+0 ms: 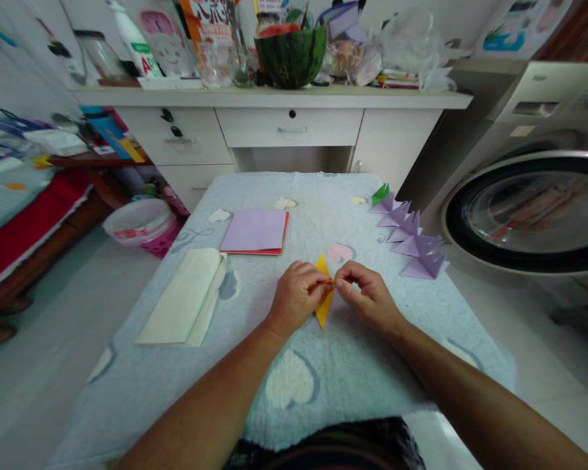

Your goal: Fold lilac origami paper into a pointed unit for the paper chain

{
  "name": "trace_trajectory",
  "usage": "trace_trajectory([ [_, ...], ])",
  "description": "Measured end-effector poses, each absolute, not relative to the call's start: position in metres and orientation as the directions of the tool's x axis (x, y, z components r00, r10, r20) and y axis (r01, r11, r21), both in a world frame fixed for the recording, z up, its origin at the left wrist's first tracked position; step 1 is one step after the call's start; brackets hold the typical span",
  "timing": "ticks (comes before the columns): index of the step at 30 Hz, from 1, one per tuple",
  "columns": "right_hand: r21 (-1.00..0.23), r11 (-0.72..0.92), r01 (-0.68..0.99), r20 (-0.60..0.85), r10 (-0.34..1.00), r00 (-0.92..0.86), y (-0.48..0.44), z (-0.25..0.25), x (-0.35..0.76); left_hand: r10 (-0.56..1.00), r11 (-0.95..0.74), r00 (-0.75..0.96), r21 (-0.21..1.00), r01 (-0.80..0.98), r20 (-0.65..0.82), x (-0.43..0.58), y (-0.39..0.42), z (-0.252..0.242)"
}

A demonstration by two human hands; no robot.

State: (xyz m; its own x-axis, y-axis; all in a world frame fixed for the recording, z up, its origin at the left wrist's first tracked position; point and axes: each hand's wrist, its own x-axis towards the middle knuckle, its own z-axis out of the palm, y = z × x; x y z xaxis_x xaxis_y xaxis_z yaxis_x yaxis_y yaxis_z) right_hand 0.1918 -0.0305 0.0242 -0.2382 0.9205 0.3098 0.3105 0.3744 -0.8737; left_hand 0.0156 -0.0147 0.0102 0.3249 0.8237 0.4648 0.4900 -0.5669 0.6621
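Note:
A folded piece of yellow origami paper point(326, 307) is held between my two hands, just above the table. My left hand point(298, 294) pinches it from the left side. From the right, my right hand point(365, 294) pinches a small point of the paper between thumb and forefinger. Pointed ends of the paper stick out above and below the fingers, and its middle is partly hidden by them. Beyond the left hand lies a stack of square paper point(255, 230), purple on top with red showing under it.
Several folded purple paper pieces point(424, 264) stand in a row at the table's right, with a green one point(381, 193) at the far end. A folded cream sheet point(183, 300) lies at left. Behind are a white cabinet point(294, 127) and a washing machine point(529, 209).

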Motion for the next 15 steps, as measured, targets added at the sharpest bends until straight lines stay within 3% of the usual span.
trace_trajectory([
  [9, -0.911, 0.276, 0.305, 0.219, 0.953, -0.209, -0.0307, 0.0243, 0.1928, 0.772, -0.633, 0.384, 0.564, 0.53, 0.506, 0.0152, -0.0161, 0.0084],
  [15, -0.954, 0.19, 0.233, 0.142, 0.968, -0.206, -0.0286, 0.0219, 0.1929, 0.766, -0.642, 0.382, 0.582, 0.498, 0.517, 0.0153, -0.0182, 0.0099],
])
